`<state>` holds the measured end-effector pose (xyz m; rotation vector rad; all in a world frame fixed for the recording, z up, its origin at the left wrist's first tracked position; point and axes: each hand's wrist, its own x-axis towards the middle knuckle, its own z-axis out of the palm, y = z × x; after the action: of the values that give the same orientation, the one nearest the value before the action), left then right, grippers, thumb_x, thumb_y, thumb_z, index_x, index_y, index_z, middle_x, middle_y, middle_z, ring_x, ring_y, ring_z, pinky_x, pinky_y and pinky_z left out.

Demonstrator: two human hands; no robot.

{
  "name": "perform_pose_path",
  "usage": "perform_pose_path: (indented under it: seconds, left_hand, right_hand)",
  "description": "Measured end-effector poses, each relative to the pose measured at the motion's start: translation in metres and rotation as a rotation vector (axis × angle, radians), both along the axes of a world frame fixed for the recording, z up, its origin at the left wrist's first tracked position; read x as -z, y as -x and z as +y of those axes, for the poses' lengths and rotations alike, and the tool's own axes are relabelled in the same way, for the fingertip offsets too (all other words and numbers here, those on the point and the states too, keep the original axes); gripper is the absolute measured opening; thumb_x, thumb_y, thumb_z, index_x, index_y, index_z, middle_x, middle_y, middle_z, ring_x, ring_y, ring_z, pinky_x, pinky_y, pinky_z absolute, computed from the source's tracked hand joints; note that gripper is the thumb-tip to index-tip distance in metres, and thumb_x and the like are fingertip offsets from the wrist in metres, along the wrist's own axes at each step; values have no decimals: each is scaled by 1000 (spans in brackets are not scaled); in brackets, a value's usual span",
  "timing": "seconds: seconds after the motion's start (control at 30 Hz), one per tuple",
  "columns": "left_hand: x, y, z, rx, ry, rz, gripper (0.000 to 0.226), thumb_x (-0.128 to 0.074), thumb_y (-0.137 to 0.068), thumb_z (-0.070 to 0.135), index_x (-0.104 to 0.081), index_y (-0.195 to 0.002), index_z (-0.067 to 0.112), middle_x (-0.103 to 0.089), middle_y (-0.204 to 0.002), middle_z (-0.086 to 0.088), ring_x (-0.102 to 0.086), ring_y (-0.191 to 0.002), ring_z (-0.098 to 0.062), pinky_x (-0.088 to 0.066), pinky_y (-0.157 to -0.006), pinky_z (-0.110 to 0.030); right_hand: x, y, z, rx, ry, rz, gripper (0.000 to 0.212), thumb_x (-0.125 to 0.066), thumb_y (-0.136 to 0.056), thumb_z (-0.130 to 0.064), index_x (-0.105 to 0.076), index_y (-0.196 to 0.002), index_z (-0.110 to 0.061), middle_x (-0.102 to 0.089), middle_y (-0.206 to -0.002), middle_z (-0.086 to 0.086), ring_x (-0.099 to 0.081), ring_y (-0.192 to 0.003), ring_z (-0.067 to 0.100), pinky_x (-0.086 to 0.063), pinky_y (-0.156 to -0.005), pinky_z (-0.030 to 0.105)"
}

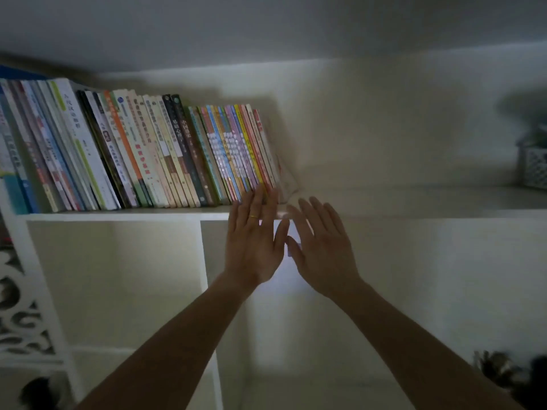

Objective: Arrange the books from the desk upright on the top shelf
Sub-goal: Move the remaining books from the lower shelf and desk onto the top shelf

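Observation:
A long row of books [133, 152] stands on the white top shelf [118, 216], filling its left half and leaning slightly left. The thin colourful books [236, 149] end the row on the right. My left hand [254, 241] is raised flat with fingers spread, its fingertips touching the lower spines of the last books. My right hand [322, 247] is beside it, open and empty, just below the shelf edge. A clear bookend [285, 179] appears to stand at the row's right end, too blurred to be sure.
The right half of the top shelf [399, 199] holds only a white lattice basket with a plant [534, 161] at the far right. Below are white cubbies split by a vertical divider [208, 291]. A carved white panel [20, 306] is at the left.

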<state>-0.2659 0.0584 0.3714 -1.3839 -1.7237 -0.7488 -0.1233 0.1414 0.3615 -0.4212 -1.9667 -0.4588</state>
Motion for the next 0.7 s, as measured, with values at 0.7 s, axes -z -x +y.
perform_pose_path:
  seconds: [0.7]
  left_hand:
    - [459, -275, 65, 136, 1189, -1104, 58, -35, -110, 40, -23, -162, 16, -40, -159, -11, -41, -143, -28, -33, -112, -33]
  right_hand:
    - [470, -328, 37, 481, 1600, -273, 60, -25, -105, -60, -30, -158, -31, -33, -161, 13, -41, -142, 40, -44, -109, 50]
